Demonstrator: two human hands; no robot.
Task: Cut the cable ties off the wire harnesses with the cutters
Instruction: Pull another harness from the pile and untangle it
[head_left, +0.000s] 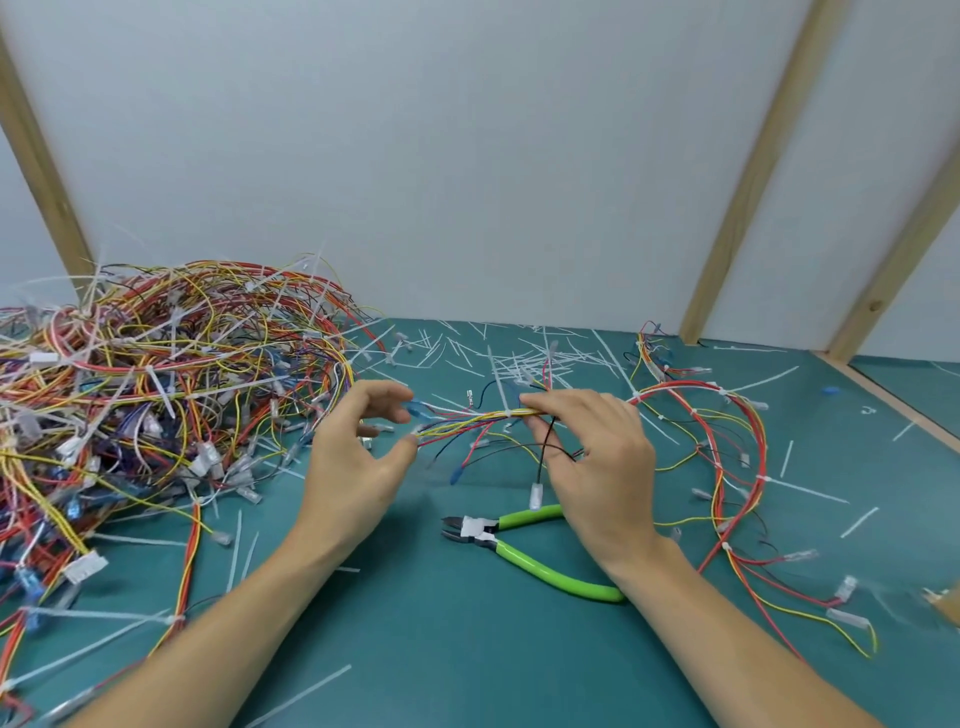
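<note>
A wire harness (467, 420) of red, yellow and black wires stretches between my two hands above the green mat. My right hand (592, 457) pinches the bundle just right of a white cable tie (505, 413) that wraps it. My left hand (358, 457) holds the harness's loose end, fingers spread around a blue connector (415, 409) and thin wires. The cutters (498, 535) with lime-green handles lie flat on the mat below my right hand, jaws pointing left, untouched. The rest of this harness (727, 441) loops away to the right.
A big tangled heap of harnesses (156, 389) with white ties fills the left side. Several cut tie pieces (519, 353) litter the mat at the back and right. A white wall with wooden posts (748, 171) stands behind; a wooden strip (893, 400) borders the mat at right.
</note>
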